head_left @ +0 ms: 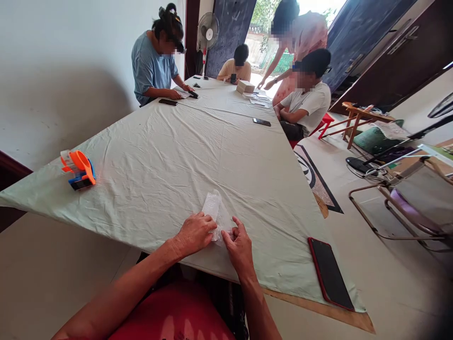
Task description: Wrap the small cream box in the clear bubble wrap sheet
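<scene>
Left hand [198, 231] is curled on the left side of a folded piece of clear bubble wrap [211, 204], gripping it at the near edge of the cloth-covered table [170, 160]. The right hand [239, 244] is partly open at the wrap's right side, thumb and index finger spread apart. An orange-and-blue tape dispenser [83, 172] stands near the table's left edge, and a red-edged smartphone [331, 274] lies at the near right corner. Farther off, 4 people are around the table, 1 of them leaning over beside a small cardboard box [245, 87].
</scene>
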### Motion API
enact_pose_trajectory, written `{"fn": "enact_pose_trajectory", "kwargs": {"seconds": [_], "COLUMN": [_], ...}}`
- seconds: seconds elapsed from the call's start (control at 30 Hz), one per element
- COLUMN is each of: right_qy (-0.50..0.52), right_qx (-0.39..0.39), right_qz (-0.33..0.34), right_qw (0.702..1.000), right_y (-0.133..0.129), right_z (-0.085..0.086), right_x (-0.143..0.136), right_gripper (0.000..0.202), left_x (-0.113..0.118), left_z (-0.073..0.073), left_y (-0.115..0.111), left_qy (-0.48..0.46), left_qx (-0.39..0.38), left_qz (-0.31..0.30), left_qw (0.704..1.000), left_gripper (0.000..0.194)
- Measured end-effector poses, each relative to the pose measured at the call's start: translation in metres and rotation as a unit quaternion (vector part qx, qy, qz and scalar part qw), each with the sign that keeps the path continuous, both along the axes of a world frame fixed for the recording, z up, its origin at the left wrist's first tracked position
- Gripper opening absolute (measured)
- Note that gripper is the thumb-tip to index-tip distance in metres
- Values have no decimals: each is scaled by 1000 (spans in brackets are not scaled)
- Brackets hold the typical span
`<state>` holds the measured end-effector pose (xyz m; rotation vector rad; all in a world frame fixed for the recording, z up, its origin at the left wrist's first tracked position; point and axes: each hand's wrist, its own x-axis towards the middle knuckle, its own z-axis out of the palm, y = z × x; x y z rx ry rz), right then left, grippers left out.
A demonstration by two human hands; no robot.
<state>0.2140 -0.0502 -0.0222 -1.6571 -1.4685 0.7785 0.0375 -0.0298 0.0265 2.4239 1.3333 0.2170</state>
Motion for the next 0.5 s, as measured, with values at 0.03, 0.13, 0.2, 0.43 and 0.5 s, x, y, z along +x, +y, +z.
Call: {"fn": "enact_pose_trajectory", "kwargs": {"seconds": [0.03, 0.13, 0.2, 0.43, 0.5], "right_qy": [9, 29, 36, 51, 58], "right_qx": [0, -2, 1, -13, -11], "right_qz": [5, 18, 19, 14, 17], "right_qw": [1000, 999, 999, 999, 998], "right_y": [1, 6, 9, 15, 15], "right_z": [2, 7, 7, 0, 0], "right_x": [-1, -4, -3, 3, 3], "right_gripper": [63, 63, 64, 59, 56], "left_x": [0, 2, 4, 11, 12], "left_z": [-2, -7, -8, -9, -9], "left_y": [0, -3, -5, -9, -9], "left_qy": [-5, -19, -22, -39, -37], "left_qx": [-7, -27, -33, -42, -41], "left_qz": [6, 29, 40, 47, 46], "left_qw": [1000, 999, 998, 997, 997], "left_gripper": [11, 13, 13, 18, 18]}}
